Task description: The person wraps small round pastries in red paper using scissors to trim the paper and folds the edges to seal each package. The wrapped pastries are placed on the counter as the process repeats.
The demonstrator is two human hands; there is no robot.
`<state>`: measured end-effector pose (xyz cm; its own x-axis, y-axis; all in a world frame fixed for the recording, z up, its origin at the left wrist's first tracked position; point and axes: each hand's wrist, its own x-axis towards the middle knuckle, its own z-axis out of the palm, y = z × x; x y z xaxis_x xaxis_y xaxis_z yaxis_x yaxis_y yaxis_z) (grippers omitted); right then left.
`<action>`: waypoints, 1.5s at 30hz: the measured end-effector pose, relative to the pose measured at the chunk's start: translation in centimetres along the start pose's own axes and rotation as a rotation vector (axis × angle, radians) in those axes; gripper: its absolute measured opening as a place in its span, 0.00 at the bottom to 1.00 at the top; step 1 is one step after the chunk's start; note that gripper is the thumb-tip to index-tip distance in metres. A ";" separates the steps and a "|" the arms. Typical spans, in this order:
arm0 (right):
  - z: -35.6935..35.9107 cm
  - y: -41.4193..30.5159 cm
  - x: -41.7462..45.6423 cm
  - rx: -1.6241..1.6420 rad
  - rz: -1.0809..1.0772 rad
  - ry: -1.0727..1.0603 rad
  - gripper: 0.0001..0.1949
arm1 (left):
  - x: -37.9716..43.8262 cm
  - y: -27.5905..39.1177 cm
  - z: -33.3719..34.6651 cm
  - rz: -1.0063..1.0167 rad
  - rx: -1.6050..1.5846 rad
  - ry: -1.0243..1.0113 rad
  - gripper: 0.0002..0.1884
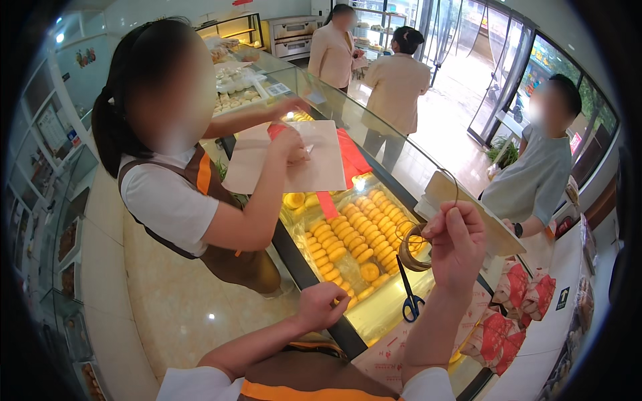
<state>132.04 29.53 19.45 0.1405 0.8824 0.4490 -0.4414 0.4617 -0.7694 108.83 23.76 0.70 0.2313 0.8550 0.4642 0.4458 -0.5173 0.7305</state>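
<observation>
My right hand point(457, 240), raised over the glass display counter, pinches a coil of thin brown cord point(415, 250); a loop of it rises above my fingers. My left hand point(322, 305) is loosely curled near the counter's dark edge, and whether anything is in it cannot be told. Blue-handled scissors point(412, 304) lie below the coil, blades pointing up the picture. Rows of round yellow pastries point(351, 235) show through the glass. Printed wrapping paper point(386, 351) is beside my right forearm. Several red-and-white paper-wrapped packets point(494, 336) stand to the right.
At the left a co-worker in a brown apron point(235, 265) handles a small item over a pale paper sheet point(326, 155), with red paper strips point(351, 155) beside it. A person with a wristwatch point(541, 175) stands across the counter beyond a tan board point(494, 230). Two people stand farther back.
</observation>
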 end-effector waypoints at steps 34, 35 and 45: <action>9.5 14.9 -5.0 -0.679 0.417 -0.054 0.48 | 27.3 -1.3 -18.8 -0.042 0.293 -1.080 0.50; 9.9 14.6 -5.7 -0.715 0.385 -0.019 0.47 | 27.4 -1.7 -17.9 0.023 0.282 -1.150 0.52; 4.4 6.9 -5.9 -0.156 0.398 0.162 0.40 | 25.9 4.1 -13.9 -0.059 -0.218 -1.240 0.41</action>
<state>124.27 27.13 13.51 0.1289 0.9909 0.0376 -0.3521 0.0812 -0.9324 104.64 43.24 22.62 0.9232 0.2767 -0.2667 0.3588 -0.3715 0.8563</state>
